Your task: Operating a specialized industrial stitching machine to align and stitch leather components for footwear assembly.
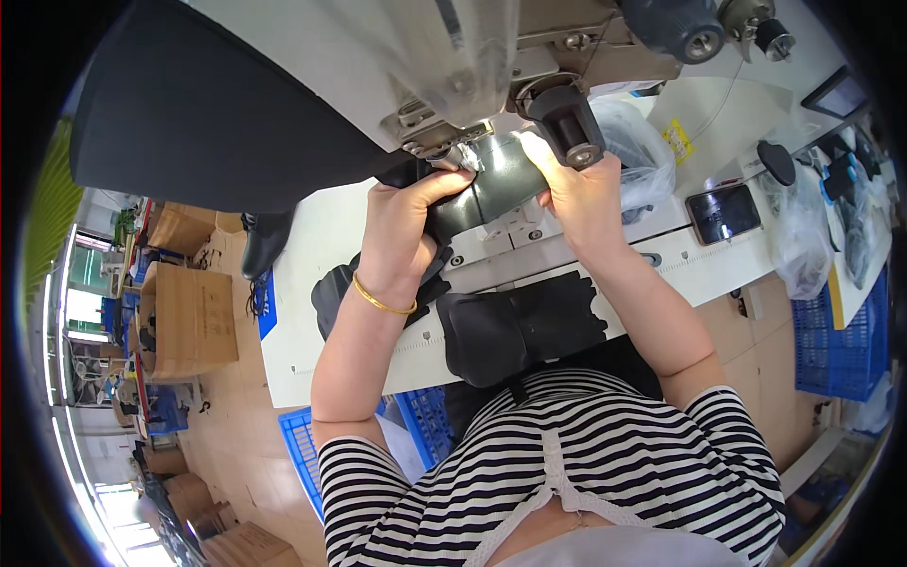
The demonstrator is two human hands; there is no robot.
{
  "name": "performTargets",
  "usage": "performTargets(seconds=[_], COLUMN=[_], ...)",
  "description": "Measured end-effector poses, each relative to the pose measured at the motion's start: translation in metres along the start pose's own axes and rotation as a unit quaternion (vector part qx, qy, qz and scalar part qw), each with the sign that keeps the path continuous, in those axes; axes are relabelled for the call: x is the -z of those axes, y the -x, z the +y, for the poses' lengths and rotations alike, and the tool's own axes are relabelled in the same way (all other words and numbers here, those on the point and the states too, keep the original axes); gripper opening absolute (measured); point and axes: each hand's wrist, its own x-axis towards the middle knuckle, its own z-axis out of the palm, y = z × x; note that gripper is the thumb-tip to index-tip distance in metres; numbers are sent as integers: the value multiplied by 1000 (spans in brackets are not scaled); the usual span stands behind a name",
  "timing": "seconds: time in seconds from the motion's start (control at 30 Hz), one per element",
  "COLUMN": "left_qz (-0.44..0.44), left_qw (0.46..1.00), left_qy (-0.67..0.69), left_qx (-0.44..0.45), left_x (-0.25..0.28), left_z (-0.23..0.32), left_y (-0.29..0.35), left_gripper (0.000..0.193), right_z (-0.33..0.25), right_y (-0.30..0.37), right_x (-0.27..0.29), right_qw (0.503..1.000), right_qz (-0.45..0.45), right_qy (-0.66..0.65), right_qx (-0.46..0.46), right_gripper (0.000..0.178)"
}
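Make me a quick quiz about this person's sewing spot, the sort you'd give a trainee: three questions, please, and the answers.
1. What colour is the glossy piece that the left hand and right hand grip at the sewing machine?
2. Around which wrist is the gold bangle? (A) left (B) right (C) neither
3. True or false: the right hand is holding a smartphone.

Key: 1. Black. 2. A. 3. False: the smartphone lies on the white worktable.
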Motion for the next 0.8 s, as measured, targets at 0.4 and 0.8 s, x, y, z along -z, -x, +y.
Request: performTargets(seconds=[0.4, 0.8], left_qz=[15, -10], left_qw=[1000, 999], left_qy=[23, 34], left_qx=[9, 36], left_x=[-4, 7], left_z=[5, 4], left_y=[2, -4], left_gripper=[9, 11], right_z=[0, 2], right_y=[-6, -4], right_x=[1, 4], right_qw=[997, 997], right_qz=[-21, -34], right_qy=[59, 44], right_qx=[38, 47], right_gripper=[19, 17])
